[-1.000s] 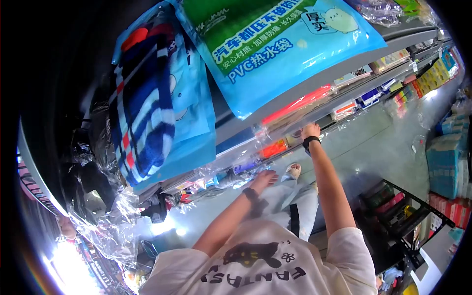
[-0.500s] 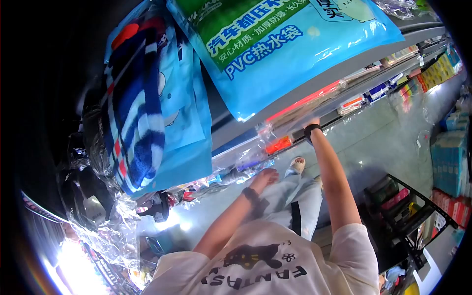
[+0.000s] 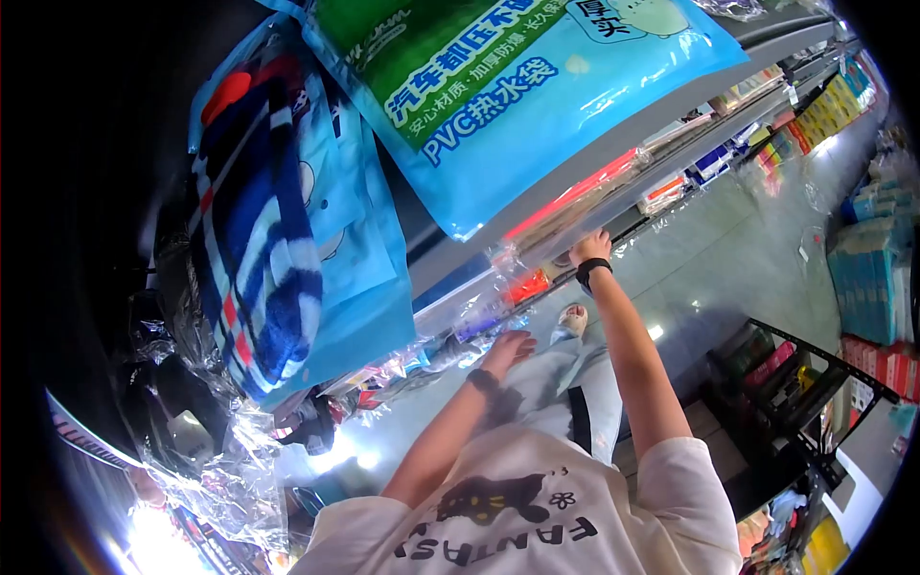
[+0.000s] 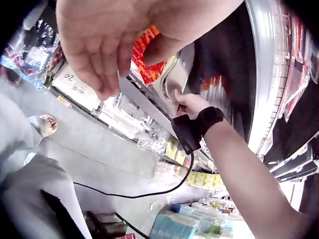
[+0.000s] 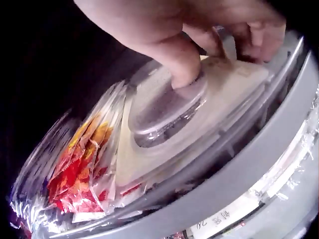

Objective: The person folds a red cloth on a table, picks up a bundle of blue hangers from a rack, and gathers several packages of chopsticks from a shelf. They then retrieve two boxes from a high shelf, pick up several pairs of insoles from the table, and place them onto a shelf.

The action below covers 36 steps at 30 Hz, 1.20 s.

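My right hand (image 3: 591, 249) is at the shelf front on the right. In the right wrist view the right hand (image 5: 194, 40) grips a flat beige pack (image 5: 234, 89); its thumb rests on the clear oval plastic (image 5: 164, 107) of the pack, with the other fingers curled at the far side, partly hidden. My left hand (image 3: 511, 353) hangs in front of the lower shelf, holding nothing; in the left wrist view the left hand (image 4: 112, 40) has loose fingers near a red-orange packet (image 4: 148, 62). The right hand (image 4: 192, 104) also shows there, at the pack.
Large blue-green bags (image 3: 565, 115) and a plaid item (image 3: 254, 240) lie on the upper shelf, nearest the head camera. Clear plastic wrap (image 3: 235, 479) hangs at the lower left. A black rack (image 3: 805, 393) and blue packages (image 3: 867, 278) stand on the right.
The right hand's fingers, hidden at the shelf edge half a second ago, show again in the head view. The left hand stays almost in place. The head view has shifted slightly.
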{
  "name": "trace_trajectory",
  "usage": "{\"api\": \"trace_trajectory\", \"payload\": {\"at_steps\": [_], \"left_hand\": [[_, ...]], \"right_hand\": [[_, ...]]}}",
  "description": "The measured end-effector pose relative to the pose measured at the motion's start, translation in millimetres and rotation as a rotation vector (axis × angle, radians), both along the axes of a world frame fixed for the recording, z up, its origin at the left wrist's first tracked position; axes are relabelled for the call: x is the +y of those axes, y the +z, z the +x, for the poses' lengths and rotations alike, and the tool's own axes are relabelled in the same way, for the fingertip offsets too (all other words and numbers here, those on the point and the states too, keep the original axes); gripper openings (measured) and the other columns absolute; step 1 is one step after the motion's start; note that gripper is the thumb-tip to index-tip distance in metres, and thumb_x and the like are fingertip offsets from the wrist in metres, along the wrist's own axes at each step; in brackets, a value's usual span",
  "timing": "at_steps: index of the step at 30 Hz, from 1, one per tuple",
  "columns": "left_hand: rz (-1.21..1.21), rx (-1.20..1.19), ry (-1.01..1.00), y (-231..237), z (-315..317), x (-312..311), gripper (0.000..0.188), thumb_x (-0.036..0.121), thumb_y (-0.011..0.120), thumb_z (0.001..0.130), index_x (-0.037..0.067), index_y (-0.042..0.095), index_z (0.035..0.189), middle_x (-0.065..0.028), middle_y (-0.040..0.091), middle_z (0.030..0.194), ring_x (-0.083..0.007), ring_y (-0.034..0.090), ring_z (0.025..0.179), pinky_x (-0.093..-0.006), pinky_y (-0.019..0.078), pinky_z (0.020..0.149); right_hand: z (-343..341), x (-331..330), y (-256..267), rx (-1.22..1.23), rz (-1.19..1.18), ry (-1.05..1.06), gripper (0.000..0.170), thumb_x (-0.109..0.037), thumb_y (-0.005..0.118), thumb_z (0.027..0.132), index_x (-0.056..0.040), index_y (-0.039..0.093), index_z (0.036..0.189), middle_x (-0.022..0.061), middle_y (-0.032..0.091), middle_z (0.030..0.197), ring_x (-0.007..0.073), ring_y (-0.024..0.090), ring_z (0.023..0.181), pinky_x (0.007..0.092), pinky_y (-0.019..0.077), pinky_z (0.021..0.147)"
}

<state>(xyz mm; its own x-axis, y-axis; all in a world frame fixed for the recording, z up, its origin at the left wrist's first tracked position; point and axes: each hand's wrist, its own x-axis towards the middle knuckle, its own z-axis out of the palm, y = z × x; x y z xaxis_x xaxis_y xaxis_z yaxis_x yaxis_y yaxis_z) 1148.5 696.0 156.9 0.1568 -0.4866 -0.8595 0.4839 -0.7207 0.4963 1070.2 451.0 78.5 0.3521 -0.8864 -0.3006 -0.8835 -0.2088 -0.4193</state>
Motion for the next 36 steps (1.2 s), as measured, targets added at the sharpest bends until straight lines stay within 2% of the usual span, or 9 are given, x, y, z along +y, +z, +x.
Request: {"api": "trace_trajectory", "payload": {"at_steps": [5,10,16,19,22,25,28,31,36], "left_hand": [[-0.025,0.000,-0.035,4.6,1.4,-13.8,0.030,0.028,0.047,0.083,0.006,0.048,0.104,-0.0074,0.058,0.099,-0.0163,0.055,0.090,-0.0283,0.0417,0.078],[-0.061,0.067,-0.077,-14.0,-7.1,-21.7,0.027,0.027,0.047,0.085,0.006,0.049,0.101,-0.0102,0.057,0.098,-0.0205,0.055,0.089,-0.0296,0.0417,0.076],[-0.076,0.083,-0.285,-10.9,-41.5,-47.9,0.029,0.026,0.047,0.084,0.003,0.049,0.102,-0.0118,0.057,0.100,-0.0213,0.055,0.091,-0.0307,0.0430,0.077],[-0.080,0.101,-0.423,0.0,-71.3,-67.4,0.029,0.026,0.047,0.085,0.004,0.048,0.104,-0.0117,0.057,0.100,-0.0210,0.056,0.092,-0.0300,0.0432,0.077],[-0.127,0.127,-0.634,15.1,-118.5,-93.5,0.031,0.026,0.046,0.085,0.003,0.046,0.106,-0.0125,0.057,0.100,-0.0209,0.055,0.092,-0.0307,0.0434,0.079],[-0.151,0.098,-0.850,3.5,-186.2,-101.0,0.032,0.026,0.044,0.086,0.002,0.044,0.108,-0.0130,0.056,0.100,-0.0192,0.056,0.090,-0.0305,0.0441,0.078],[-0.237,0.095,-1.111,35.6,-280.9,-96.5,0.030,0.025,0.044,0.086,0.004,0.047,0.107,-0.0108,0.057,0.098,-0.0177,0.056,0.087,-0.0277,0.0435,0.076],[-0.384,0.221,-1.357,63.0,-373.9,-75.1,0.028,0.025,0.045,0.086,0.004,0.048,0.105,-0.0095,0.057,0.098,-0.0160,0.055,0.087,-0.0255,0.0425,0.075],[-0.629,0.439,-1.701,112.6,-485.8,-8.0,0.026,0.023,0.045,0.087,0.004,0.049,0.104,-0.0066,0.057,0.095,-0.0129,0.054,0.086,-0.0238,0.0416,0.074]], "right_hand": [[-21.2,2.6,12.9,-0.168,-0.148,-0.056,0.050,-0.026,0.064,0.066,-0.0066,0.047,0.108,0.0164,0.046,0.102,0.0343,0.043,0.095,0.0421,0.0386,0.078],[-83.8,51.7,32.3,-0.452,-0.196,-0.082,0.043,-0.013,0.062,0.066,-0.0063,0.046,0.105,0.0159,0.048,0.099,0.0340,0.046,0.091,0.0413,0.0401,0.076],[-197.1,170.3,36.7,-0.555,0.209,-0.277,0.021,-0.011,0.056,0.073,-0.0026,0.054,0.093,0.0155,0.055,0.087,0.0296,0.053,0.079,0.0351,0.0442,0.069],[-247.5,224.7,46.3,-0.542,0.277,-0.426,0.018,-0.010,0.054,0.077,-0.0025,0.056,0.092,0.0109,0.058,0.082,0.0191,0.055,0.069,0.0294,0.0443,0.064],[-293.6,261.4,71.9,-0.592,0.323,-0.681,0.019,-0.012,0.052,0.080,-0.0018,0.055,0.096,0.0107,0.061,0.088,0.0178,0.058,0.075,0.0280,0.0455,0.069],[-337.0,290.4,108.8,-0.665,0.183,-0.893,0.020,-0.013,0.051,0.081,-0.0016,0.054,0.097,0.0131,0.060,0.088,0.0219,0.058,0.078,0.0295,0.0451,0.070],[-378.6,324.3,138.4,-0.782,0.005,-1.093,0.020,-0.012,0.049,0.081,-0.0015,0.054,0.098,0.0125,0.059,0.089,0.0207,0.057,0.078,0.0289,0.0445,0.070],[-412.8,357.4,192.7,-0.809,-0.143,-1.209,0.019,-0.009,0.046,0.083,0.0003,0.052,0.099,0.0108,0.060,0.090,0.0175,0.058,0.082,0.0266,0.0449,0.071],[-433.4,424.4,259.9,-0.659,-0.495,-1.521,0.020,-0.005,0.048,0.079,-0.0007,0.053,0.098,0.0121,0.056,0.089,0.0212,0.057,0.082,0.0286,0.0441,0.071]]}}
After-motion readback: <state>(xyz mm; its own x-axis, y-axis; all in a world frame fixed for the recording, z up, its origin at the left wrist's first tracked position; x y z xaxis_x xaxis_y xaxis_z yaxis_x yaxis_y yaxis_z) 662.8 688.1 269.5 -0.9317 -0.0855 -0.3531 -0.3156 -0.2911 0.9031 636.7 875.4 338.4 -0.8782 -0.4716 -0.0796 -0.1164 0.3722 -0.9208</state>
